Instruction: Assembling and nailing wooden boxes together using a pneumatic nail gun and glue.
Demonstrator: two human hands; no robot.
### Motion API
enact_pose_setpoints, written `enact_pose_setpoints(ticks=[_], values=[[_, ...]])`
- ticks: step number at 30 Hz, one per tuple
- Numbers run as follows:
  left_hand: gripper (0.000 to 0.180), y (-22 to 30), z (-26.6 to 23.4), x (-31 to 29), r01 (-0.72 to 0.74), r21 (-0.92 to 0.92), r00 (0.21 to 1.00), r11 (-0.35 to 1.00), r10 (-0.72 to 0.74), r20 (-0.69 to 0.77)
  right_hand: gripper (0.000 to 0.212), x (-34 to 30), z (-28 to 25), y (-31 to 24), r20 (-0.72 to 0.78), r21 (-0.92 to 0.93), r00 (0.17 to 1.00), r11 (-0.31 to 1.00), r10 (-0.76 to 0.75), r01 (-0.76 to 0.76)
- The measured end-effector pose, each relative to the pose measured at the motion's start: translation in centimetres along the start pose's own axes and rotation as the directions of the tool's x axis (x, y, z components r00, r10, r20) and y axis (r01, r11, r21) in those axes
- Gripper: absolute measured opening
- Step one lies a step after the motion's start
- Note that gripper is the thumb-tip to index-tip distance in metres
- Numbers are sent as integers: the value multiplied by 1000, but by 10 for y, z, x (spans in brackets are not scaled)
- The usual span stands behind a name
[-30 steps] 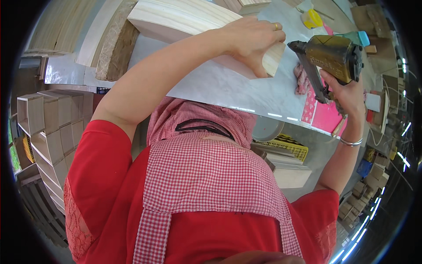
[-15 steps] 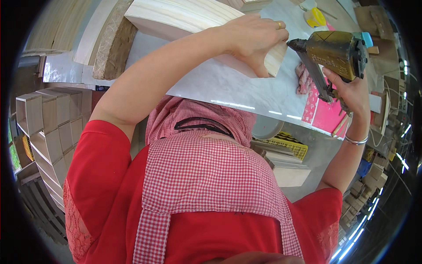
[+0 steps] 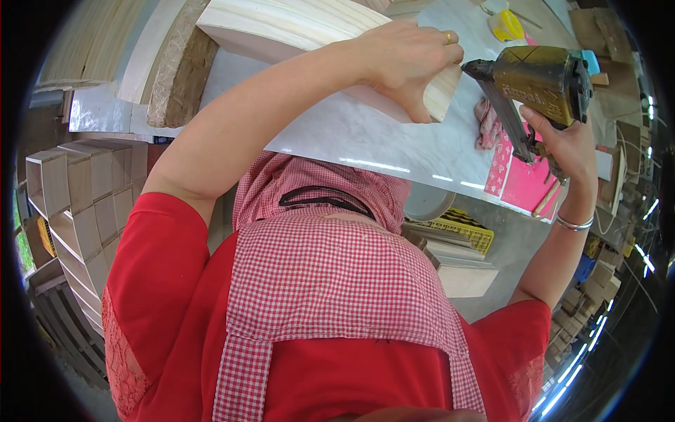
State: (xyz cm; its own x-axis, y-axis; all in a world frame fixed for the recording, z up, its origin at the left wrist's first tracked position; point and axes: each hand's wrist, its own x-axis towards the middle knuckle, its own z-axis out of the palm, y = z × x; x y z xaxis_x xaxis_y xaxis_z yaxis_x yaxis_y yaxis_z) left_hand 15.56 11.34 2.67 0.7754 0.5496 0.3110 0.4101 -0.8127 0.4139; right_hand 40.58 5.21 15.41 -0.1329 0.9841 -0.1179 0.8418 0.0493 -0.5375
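Observation:
On the worktable [image 3: 309, 144] lies a pale wooden box [image 3: 295, 29], its long side running from the upper left toward its right end. My left hand [image 3: 411, 65] grips that right end, fingers over the top and thumb down the near side. In my right hand [image 3: 571, 149] is a nail gun [image 3: 538, 79] with a dark gold body, held by its handle. Its black nose points left at the box's end, a small gap away from it. Part of the handle is hidden by my fingers.
A rough wooden block [image 3: 181, 67] and stacked boards [image 3: 88, 42] stand at the left. On the right lie a crumpled pink cloth [image 3: 486, 125], a pink sheet [image 3: 520, 181] and a yellow tape roll [image 3: 506, 26]. A yellow crate [image 3: 467, 228] sits below the table's edge.
The nail gun and my right hand have shifted slightly to the right and up. My left hand keeps its hold on the box, which has barely moved.

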Motion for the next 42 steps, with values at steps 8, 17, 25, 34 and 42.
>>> enact_pose_setpoints(ticks=[8,17,25,34,42], values=[[76,1,0,-2,11,34,1000,999,-11,-8,33,11,-3,-1,39,-94,997,994,61,-57],[74,-1,2,-3,19,18,1000,1000,-19,12,39,14,-5,-7,7,-157,994,982,111,-108],[75,-1,-2,-2,38,39,999,999,-40,33,43,19,-5,10,18,-58,1000,998,-16,17],[78,1,-2,-4,11,39,1000,999,-12,17,39,-27,-18,66,-187,-38,918,932,349,-361],[91,1,-2,-10,-9,113,1000,994,10,-10,45,-82,28,229,-432,-458,902,859,9,-228]])
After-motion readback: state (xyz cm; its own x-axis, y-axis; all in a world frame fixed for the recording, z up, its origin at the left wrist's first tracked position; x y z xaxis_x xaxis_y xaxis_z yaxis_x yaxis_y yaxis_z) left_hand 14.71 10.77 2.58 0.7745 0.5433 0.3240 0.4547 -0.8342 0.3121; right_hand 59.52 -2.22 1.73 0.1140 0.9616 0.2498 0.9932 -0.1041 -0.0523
